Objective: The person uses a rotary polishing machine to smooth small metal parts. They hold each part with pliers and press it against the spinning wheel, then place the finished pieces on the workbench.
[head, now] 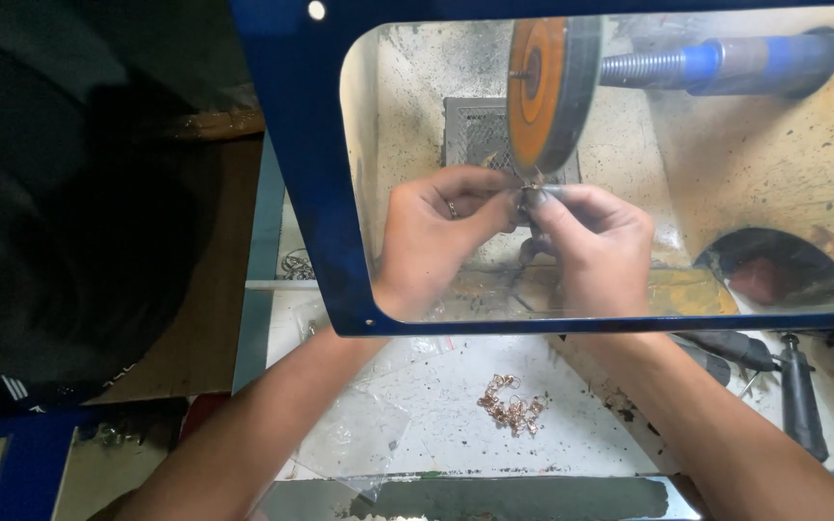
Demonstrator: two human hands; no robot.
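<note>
While a polishing wheel (542, 92) with an orange face and a dark rim hangs above them, two bare hands work behind a clear shield (774, 193) set in a blue frame (301, 145). Both hands meet just under the wheel's lower edge, pinching a small piece of metal (536, 179) between thumbs and fingertips. That piece touches or nearly touches the rim; which of the two is unclear through the blur. The left hand (433, 236) is closed narrowly, its fingers curled in toward the piece, and the right hand (598, 246) grips it the same way from the other side. What kind of piece it is cannot be made out at this size.

A blue spindle (716, 63) with a threaded grey section carries the wheel from the right. Behind the hands, a perforated grey vent (475, 130) sits in the stained, speckled back wall of the booth. A dark round opening (779, 270) shows at the lower right of the enclosure.

Below the shield, both forearms reach up across a white bench (456, 405). Between them lies a small heap of copper-coloured metal pieces (511, 405), well apart from the hands. A clear plastic bag (359, 429) rests near the left forearm, and dark handled tools (801, 396) lie to the right of the bench.
</note>
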